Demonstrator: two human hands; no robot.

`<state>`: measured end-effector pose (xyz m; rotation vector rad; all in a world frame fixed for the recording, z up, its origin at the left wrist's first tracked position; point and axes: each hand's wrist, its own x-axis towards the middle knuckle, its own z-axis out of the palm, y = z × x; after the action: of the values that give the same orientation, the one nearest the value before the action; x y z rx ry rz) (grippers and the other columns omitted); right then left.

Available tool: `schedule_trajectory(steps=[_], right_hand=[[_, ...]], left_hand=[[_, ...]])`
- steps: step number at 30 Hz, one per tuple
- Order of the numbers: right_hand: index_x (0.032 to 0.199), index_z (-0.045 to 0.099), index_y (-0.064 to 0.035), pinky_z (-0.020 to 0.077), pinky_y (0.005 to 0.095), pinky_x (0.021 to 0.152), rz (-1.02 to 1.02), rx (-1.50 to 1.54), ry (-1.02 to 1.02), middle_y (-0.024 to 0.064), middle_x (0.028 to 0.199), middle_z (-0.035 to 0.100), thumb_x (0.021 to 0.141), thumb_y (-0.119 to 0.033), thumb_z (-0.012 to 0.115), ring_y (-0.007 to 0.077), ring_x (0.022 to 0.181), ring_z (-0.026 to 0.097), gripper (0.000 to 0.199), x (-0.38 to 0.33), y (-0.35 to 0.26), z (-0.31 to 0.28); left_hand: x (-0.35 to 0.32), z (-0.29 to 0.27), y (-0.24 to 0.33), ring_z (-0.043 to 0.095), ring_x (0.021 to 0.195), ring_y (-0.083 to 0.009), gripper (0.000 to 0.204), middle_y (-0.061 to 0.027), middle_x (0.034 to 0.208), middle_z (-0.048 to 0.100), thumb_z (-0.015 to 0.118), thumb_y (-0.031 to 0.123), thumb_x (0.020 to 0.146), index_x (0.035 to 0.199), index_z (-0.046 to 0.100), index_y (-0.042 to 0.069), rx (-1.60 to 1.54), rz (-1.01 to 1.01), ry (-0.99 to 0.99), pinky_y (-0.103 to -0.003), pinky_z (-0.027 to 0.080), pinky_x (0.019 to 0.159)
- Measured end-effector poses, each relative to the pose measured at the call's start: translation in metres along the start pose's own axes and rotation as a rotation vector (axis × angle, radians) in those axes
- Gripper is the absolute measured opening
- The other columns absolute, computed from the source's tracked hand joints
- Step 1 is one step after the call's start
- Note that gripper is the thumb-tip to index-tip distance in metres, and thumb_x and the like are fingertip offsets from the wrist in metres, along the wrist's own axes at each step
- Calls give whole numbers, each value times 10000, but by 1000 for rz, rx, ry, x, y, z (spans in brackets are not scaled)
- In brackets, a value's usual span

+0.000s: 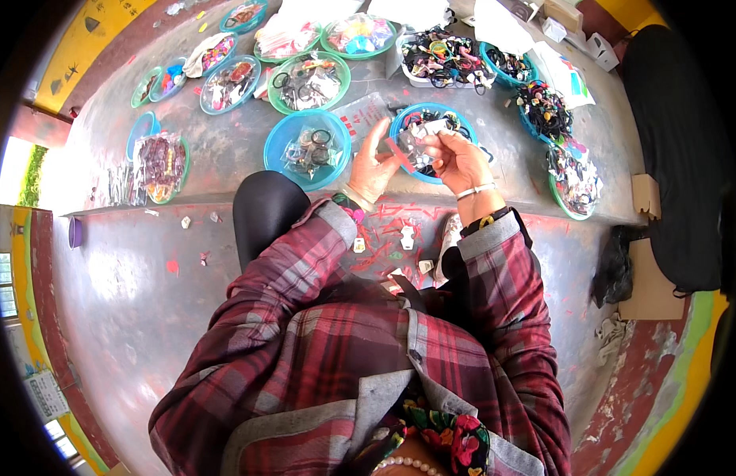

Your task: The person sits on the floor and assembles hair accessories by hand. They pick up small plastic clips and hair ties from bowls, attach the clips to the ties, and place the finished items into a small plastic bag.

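Observation:
Between my hands is a small clear plastic bag (pixel 415 154) with a red strip along its left edge. My left hand (pixel 371 170) holds the bag by this edge, the thumb against the red strip and the index finger raised. My right hand (pixel 465 165) has its fingertips pinched at the other side of the bag, and the bag's contents are hard to make out. Directly below lies a blue basket (pixel 394 127) filled with dark hair ties and small packets, partly covered by my hands. A flat printed plastic bag (pixel 360 113) rests just beyond my left hand.
A blue bowl (pixel 274 159) with bagged black hair ties stands left of my hands. Farther back are a green basket (pixel 342 91) and a white tray (pixel 410 79) heaped with hair ties. Red strips (pixel 376 238) litter the floor below the ledge. A cardboard box (pixel 652 278) stands right.

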<state>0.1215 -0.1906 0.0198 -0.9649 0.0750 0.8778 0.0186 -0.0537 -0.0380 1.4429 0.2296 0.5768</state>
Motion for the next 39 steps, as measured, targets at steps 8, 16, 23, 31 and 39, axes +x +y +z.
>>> schedule_trajectory(steps=[8,16,23,31,39], right_hand=[[879,580,-58,423,231,492,145,-257,-69,54,800,639,871,-185,502,168,610,610,150,-3,8,7],[940,637,-69,407,256,695,-77,-661,-91,23,878,624,807,-419,603,122,838,554,376,-7,9,13],[863,657,-45,401,188,607,116,-624,-246,15,779,639,808,-194,626,69,606,502,162,-1,27,10],[875,658,-21,424,205,593,32,-405,-139,70,791,661,785,-167,645,95,673,582,172,1,26,14],[877,652,8,482,248,740,21,-452,-160,88,817,663,762,-104,658,158,762,632,161,-4,23,15]], left_hand=[[1,-18,58,594,775,-109,124,-64,995,622,588,33,816,930,631,14,357,421,-188,-220,480,651],[-10,-43,67,529,587,-78,204,-104,836,632,584,143,834,967,561,-10,-260,-578,-149,-186,383,486],[1,-49,47,537,591,-61,163,-65,797,622,597,152,832,936,573,29,-227,-567,-252,-157,353,456],[-1,-45,46,482,548,-35,165,-42,789,621,612,177,833,926,602,41,-228,-526,-233,-157,357,465],[-3,-42,45,459,551,-29,164,-34,773,616,633,179,816,902,614,42,-143,-491,-220,-156,348,469]])
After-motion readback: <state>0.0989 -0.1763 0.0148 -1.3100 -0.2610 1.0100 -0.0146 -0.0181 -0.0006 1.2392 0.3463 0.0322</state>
